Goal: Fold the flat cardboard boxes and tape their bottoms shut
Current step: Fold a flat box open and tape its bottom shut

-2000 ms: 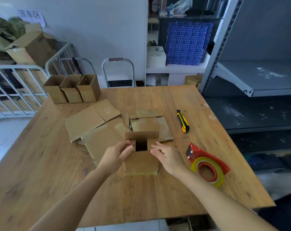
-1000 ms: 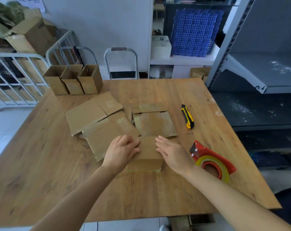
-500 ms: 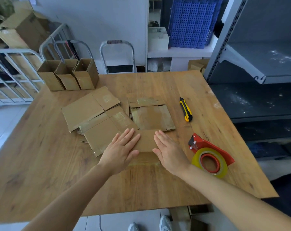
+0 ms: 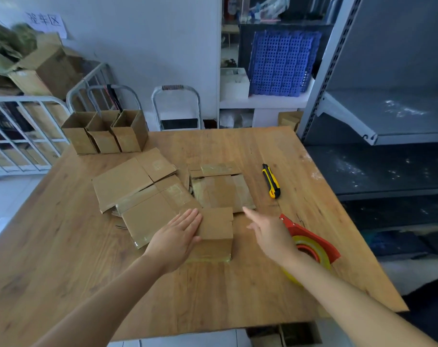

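Box [image 4: 215, 226]: L hand [image 4: 180, 234] still pressing top, R hand [image 4: 268, 234] now off.

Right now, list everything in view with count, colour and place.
table: one, brown wood, under everything.
folded box: one, brown, front centre of the table.
flat boxes: at least three, brown, lying behind the folded box.
upright boxes: three, brown, open-topped, table's far left corner.
utility knife: one, yellow and black, right of the flat boxes.
tape dispenser: one, red with yellowish tape, near the right edge.
crate: one, blue, on the white shelf behind.
step ladder: one, silver, behind the table.
metal shelving: one, grey, at right.
left grip: bare hand, flat on the folded box.
right grip: bare hand, fingers straight, between folded box and tape dispenser, holding nothing.
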The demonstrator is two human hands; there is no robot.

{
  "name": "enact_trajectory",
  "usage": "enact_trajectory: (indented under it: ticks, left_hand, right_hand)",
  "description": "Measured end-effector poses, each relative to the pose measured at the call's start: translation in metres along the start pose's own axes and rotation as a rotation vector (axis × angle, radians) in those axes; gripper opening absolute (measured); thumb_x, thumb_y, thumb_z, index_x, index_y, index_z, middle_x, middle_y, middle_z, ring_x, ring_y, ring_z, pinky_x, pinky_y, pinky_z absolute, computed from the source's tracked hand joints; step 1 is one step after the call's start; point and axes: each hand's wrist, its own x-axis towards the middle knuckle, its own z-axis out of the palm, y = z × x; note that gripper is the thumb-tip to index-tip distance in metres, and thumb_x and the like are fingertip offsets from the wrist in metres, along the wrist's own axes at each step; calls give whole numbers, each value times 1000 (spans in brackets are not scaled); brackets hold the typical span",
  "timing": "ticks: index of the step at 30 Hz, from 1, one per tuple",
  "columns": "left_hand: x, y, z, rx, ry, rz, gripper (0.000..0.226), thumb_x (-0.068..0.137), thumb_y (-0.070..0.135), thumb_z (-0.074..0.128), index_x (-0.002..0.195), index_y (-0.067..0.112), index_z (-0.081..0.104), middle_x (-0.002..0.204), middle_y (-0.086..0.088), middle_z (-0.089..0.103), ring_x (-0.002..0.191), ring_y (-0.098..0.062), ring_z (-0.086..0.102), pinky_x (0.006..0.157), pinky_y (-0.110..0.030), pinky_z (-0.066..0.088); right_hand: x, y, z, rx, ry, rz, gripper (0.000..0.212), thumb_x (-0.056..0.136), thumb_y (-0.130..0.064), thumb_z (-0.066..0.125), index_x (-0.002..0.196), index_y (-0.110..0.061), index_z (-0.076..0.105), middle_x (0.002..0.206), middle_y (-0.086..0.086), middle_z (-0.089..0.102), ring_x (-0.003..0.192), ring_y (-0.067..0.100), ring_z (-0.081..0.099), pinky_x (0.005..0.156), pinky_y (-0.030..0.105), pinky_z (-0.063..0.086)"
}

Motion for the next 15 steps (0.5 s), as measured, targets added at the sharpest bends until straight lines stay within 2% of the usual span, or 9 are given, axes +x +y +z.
enact_trajectory:
  ticks: [3, 5, 6, 8, 10, 12, 14, 15]
  left_hand:
    - [1, 0, 1, -3, -11, 1, 109, 65, 70, -37, 153, 19, 2, 153, 8, -9, 139, -5, -14, 111, -21, -13]
    - [3, 0, 2, 5, -8, 2, 108, 68, 70, -34, 153, 18, 5, 154, 7, -6, 142, -6, -10, 112, -22, -12]
    - [3, 0, 3, 13, 0, 1, 107, 70, 70, -32, 153, 17, 7, 155, 6, -2, 143, -8, -7, 113, -24, -12]
    - [3, 2, 1, 30, 0, -12, 101, 75, 71, -25, 153, 15, 8, 157, 4, 0, 144, -9, -5, 113, -22, -12]
    - [3, 2, 0, 55, -18, -22, 92, 78, 63, -17, 154, 16, 4, 158, 4, -2, 146, -8, -7, 111, -19, -15]
    - [4, 2, -1, 55, -24, -18, 96, 77, 67, -20, 154, 15, 5, 158, 4, -2, 146, -9, -5, 111, -19, -15]
    - [4, 1, -1, 67, -40, -10, 108, 69, 72, -31, 153, 15, 5, 156, 5, -4, 144, -8, -7, 111, -20, -15]
    - [4, 1, -1, 66, -41, -9, 109, 68, 71, -34, 153, 15, 4, 155, 6, -5, 144, -8, -6, 111, -21, -15]
  right_hand:
    - [-6, 29, -21, -27, 61, 234, 50, 94, -9, 58, 142, -14, 48, 119, 8, 67, 100, 21, 66, 84, 27, 47]
    - [-9, 52, -36, -154, 72, 333, 47, 92, -19, 64, 137, -13, 54, 120, 5, 63, 107, 22, 60, 80, 26, 43]
    - [-10, 62, -44, -243, 52, 361, 48, 91, -25, 66, 136, -14, 54, 124, 4, 58, 112, 22, 56, 83, 28, 45]
    - [-11, 79, -58, -345, -52, 422, 58, 88, -32, 70, 140, -15, 50, 134, 4, 50, 122, 22, 49, 92, 33, 46]
    - [-10, 94, -68, -348, -195, 490, 68, 86, -32, 73, 145, -16, 44, 143, 6, 45, 128, 24, 47, 98, 34, 45]
    - [-9, 107, -71, -331, -353, 558, 79, 81, -30, 77, 148, -14, 38, 146, 6, 46, 130, 24, 48, 101, 35, 46]
    - [-10, 117, -70, -288, -445, 606, 75, 76, -30, 82, 141, -13, 47, 135, 4, 57, 120, 22, 56, 95, 33, 50]
    - [-10, 121, -68, -263, -455, 613, 62, 74, -30, 83, 128, -14, 57, 122, 2, 64, 109, 20, 61, 86, 31, 52]
